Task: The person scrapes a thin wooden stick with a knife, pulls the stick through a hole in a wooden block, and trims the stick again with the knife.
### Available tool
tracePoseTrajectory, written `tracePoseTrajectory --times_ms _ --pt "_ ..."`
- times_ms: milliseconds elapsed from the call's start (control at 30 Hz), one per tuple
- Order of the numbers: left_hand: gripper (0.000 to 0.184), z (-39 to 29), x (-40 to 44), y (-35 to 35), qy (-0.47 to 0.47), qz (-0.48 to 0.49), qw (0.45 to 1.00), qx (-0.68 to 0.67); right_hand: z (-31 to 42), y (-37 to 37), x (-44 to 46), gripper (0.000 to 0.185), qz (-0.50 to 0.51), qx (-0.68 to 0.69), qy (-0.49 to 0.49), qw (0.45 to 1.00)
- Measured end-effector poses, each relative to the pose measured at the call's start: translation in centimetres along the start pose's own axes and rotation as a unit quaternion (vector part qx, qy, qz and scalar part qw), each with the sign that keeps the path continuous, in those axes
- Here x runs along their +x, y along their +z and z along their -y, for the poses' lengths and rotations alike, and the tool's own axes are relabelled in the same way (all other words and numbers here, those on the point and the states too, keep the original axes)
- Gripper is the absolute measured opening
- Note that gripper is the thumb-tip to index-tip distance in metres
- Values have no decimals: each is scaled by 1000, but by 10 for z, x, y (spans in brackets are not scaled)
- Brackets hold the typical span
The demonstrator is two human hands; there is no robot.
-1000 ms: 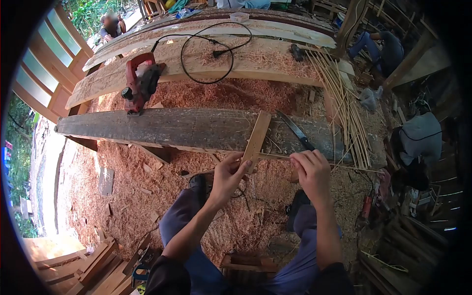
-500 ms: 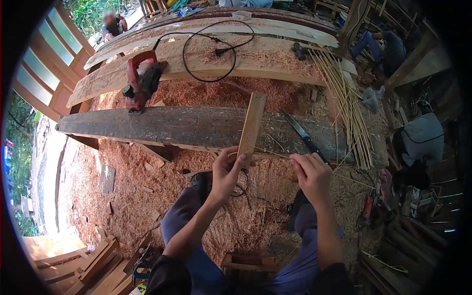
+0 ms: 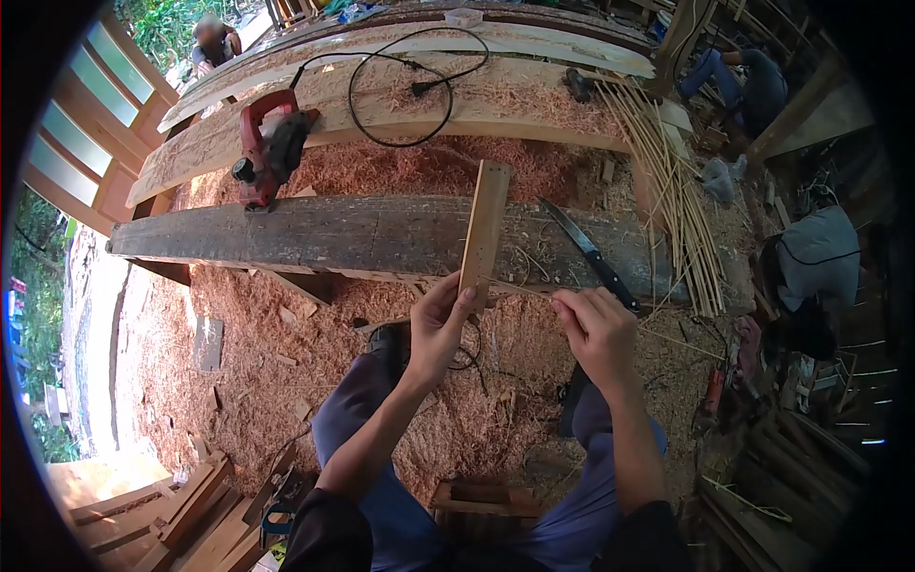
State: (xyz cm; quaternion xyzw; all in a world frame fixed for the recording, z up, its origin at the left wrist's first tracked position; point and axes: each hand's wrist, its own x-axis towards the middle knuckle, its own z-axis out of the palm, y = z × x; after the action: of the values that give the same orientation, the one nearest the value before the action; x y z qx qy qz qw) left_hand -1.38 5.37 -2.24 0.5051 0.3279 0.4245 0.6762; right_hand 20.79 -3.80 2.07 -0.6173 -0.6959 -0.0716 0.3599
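My left hand (image 3: 441, 324) is closed round the lower end of a narrow wooden board (image 3: 486, 224) with small holes or marks at its ends. The board stands up and leans slightly right, in front of the dark bench plank. In my right hand (image 3: 599, 329) a thin bamboo strip (image 3: 524, 289) is pinched between thumb and fingers. The strip runs left to the board's lower part; whether it passes through a hole there I cannot tell. Just beyond my right hand lies a knife (image 3: 589, 253) with a black handle, on the plank.
A red electric planer (image 3: 272, 148) rests at the left on the dark plank (image 3: 324, 229), its black cord (image 3: 448, 91) looped over pale boards. Many bamboo strips (image 3: 681, 210) are piled at right. Wood shavings (image 3: 257, 334) cover the ground. Two people (image 3: 214, 46) (image 3: 758, 86) sit farther off.
The whole view has shifted slightly, with the bench a little higher in the picture. My right hand has come slightly closer to the board, still pinching the strip. My left grip stays the same.
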Motion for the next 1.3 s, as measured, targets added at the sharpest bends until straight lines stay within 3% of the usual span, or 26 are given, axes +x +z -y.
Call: tracePoseTrajectory --times_ms 100,633,733,800,1033,1300 --pt "39 1 1 3 18 -17 1000 13 1 -1 1 8 0 2 -6 1000" --pt "37 11 0 6 47 -40 998 16 7 -2 2 9 2 -6 1 1000" --pt "32 3 -3 10 81 -62 991 87 6 0 -1 9 4 -15 5 1000" --pt "26 -5 -6 13 109 -87 960 242 4 4 -2 9 -9 -25 -11 1000" --pt "25 -4 -7 13 193 -119 915 333 8 4 -5 12 -4 20 -1 1000" --pt "30 4 -11 18 344 -87 808 471 21 12 -8 17 45 108 70 991"
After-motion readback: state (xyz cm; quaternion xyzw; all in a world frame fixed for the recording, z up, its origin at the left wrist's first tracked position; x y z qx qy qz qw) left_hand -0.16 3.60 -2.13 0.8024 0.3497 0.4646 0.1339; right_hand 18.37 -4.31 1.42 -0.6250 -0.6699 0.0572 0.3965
